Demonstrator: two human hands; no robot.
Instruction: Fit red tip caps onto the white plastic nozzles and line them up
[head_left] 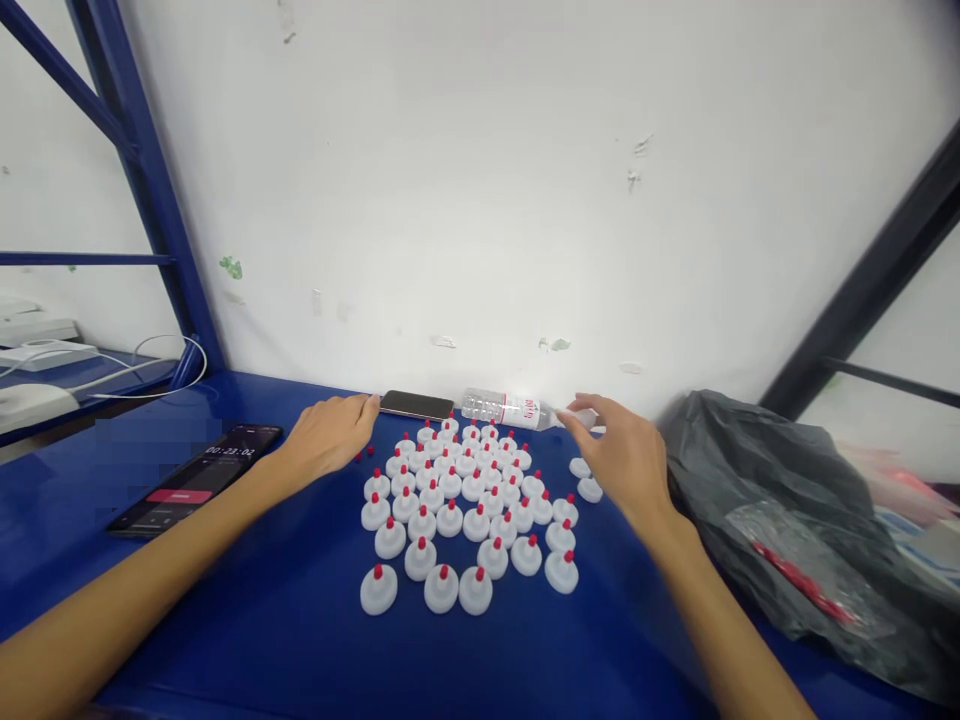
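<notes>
My left hand [335,432] is closed, palm down, left of the white caps, beside a few loose red tips [370,450]. Its fingertips are hidden, so what it grips cannot be made out. My right hand [626,455] pinches a white cap [583,418] between thumb and fingers, near the neck of a clear plastic bottle [517,410]. Below this hand lie two white caps without red tips [590,490]. Many round white caps with red tips [450,519] stand upright in a loose cluster between my hands.
A phone showing a timer [199,480] lies on the blue table [300,620] at left. Another dark phone [416,404] lies near the wall. A dark plastic bag [735,480], with a clear packet of red pieces [806,580] on it, takes up the right side.
</notes>
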